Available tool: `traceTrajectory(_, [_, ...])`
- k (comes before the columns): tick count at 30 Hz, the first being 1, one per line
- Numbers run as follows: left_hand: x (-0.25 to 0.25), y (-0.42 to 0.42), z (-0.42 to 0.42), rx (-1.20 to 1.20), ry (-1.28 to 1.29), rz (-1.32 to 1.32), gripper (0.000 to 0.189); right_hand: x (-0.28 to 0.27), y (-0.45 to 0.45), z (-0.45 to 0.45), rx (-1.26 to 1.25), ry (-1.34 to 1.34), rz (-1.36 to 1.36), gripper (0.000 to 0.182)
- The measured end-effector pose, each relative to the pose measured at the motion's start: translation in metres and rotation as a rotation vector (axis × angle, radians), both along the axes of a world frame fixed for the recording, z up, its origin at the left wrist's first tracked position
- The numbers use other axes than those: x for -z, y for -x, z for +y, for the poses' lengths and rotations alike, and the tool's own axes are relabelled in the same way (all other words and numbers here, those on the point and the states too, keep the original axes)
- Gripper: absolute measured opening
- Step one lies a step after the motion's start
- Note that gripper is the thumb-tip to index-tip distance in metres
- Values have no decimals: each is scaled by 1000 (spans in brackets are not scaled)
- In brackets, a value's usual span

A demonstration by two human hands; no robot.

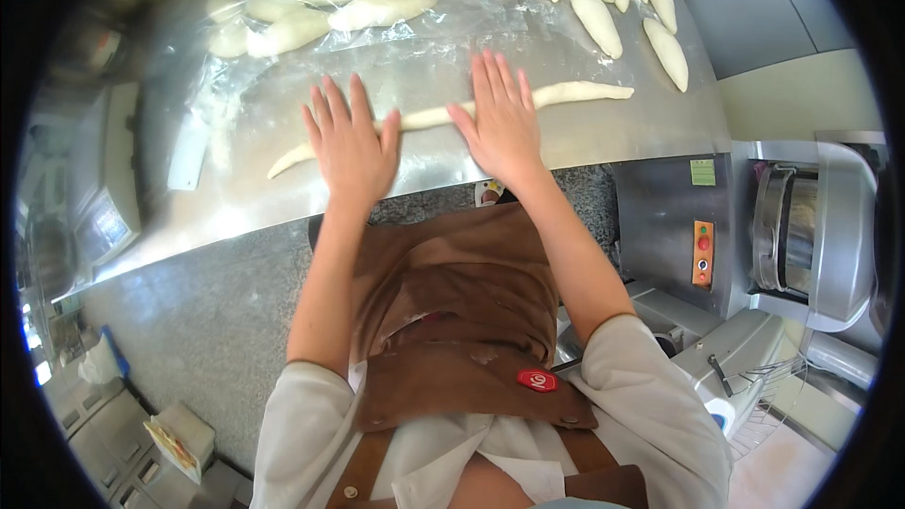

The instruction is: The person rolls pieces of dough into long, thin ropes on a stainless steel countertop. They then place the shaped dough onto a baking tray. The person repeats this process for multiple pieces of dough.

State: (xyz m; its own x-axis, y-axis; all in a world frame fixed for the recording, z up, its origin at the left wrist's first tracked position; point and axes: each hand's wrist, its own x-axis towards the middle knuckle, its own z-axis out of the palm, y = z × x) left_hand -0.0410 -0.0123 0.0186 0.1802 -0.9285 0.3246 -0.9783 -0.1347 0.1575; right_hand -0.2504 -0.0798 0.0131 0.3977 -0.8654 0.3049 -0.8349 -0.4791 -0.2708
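Note:
A long, thin rope of dough [428, 118] lies across the steel worktable [431, 155], its tapered ends pointing left and right. My left hand [355, 148] presses flat on its left part with the fingers spread. Farther right, my right hand [502, 120] rests palm down on the same rope, thumb apart from the fingers. Neither hand grips it, and the stretches beneath the palms are hidden. Beyond the hands are several spindle-shaped dough pieces [594, 18] on the table. More pieces at the back left [382, 9] lie by or under clear plastic sheeting.
A white flat scraper [189, 152] lies left of my left hand. A scale-like device [106, 184] stands at the table's left end. On the right are a control panel [703, 254], a mixer with a metal bowl [792, 226] and a wire guard [774, 396].

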Motion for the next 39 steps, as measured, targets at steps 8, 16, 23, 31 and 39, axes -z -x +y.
traceTrajectory(8, [-16,-32,101,215,-164,115,73,-17,103,69,94,-91,-68,69])
traceTrajectory(16, [12,-52,-31,-15,-2,-14,67,7,110,-72,195,38,95,69])
traceTrajectory(23, [-12,-33,60,59,-127,59,67,-2,141,22,130,-93,57,72])
traceTrajectory(31, [1,-44,30,-44,-131,-27,71,-3,164,-21,40,-44,191,69])
traceTrajectory(39, [7,-46,20,-127,-109,-44,65,8,153,-29,87,-15,130,65])
